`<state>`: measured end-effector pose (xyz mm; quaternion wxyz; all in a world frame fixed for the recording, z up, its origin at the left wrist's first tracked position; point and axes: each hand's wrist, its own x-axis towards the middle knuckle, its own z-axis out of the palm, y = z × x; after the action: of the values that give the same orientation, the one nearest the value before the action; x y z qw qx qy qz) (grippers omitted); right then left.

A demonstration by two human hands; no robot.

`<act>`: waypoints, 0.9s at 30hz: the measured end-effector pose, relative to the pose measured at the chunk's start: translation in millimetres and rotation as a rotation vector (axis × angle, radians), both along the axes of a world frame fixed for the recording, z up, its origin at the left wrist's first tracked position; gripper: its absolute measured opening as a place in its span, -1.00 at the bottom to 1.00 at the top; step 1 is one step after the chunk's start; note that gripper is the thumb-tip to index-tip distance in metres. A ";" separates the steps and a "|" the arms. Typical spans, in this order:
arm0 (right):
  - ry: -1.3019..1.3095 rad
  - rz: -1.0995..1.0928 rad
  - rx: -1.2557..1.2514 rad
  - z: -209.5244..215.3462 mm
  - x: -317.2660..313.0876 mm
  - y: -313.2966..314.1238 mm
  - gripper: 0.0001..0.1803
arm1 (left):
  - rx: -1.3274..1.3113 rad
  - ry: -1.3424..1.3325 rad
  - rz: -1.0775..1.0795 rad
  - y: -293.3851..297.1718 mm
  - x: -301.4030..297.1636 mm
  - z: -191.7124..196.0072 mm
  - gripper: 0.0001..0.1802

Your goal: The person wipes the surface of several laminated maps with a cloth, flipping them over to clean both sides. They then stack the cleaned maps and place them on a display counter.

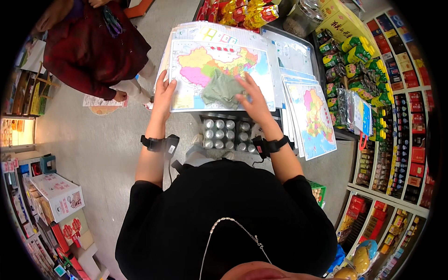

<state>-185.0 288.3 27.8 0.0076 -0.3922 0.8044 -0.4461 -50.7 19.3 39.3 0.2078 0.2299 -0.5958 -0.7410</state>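
Observation:
A colourful map sheet [186, 99] lies on top of a stack of papers on the table in front of me. Crumpled on its lower middle part is a grey-green cloth [218, 91]. My right hand [254, 100] is at the cloth's right side, fingers spread and fingertips touching it. At the sheet's left edge is my left hand [163, 93], its thumb and fingers apart, with no grip on the sheet to be seen. Each wrist wears a black strap with a small device.
More map sheets [313, 116] overhang the table on the right, beside green-capped jars [357, 60]. Red and yellow packets [249, 16] stand behind. Below the table edge sit several cans [219, 133]. A person in dark red [100, 46] bends at the left. Stocked shelves [396, 140] line the right.

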 end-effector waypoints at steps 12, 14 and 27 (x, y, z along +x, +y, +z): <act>-0.342 -0.613 0.072 -67.5 -48.7 81.9 -0.52 | -1.365 -0.050 -0.290 74.2 -31.0 13.2 -0.23; -0.385 -0.585 0.032 -70.9 -50.7 80.4 -0.51 | -1.405 -0.072 -0.467 92.5 -33.8 15.5 -0.25; -0.893 -0.380 -0.151 -38.8 -6.1 100.8 -0.70 | -1.415 -0.518 -0.194 3.9 -72.0 -14.6 -0.26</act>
<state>-191.1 389.1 -11.0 0.2419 -0.0083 0.7453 -0.6212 -122.7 23.3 24.7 0.0931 0.1549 -0.9762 -0.1197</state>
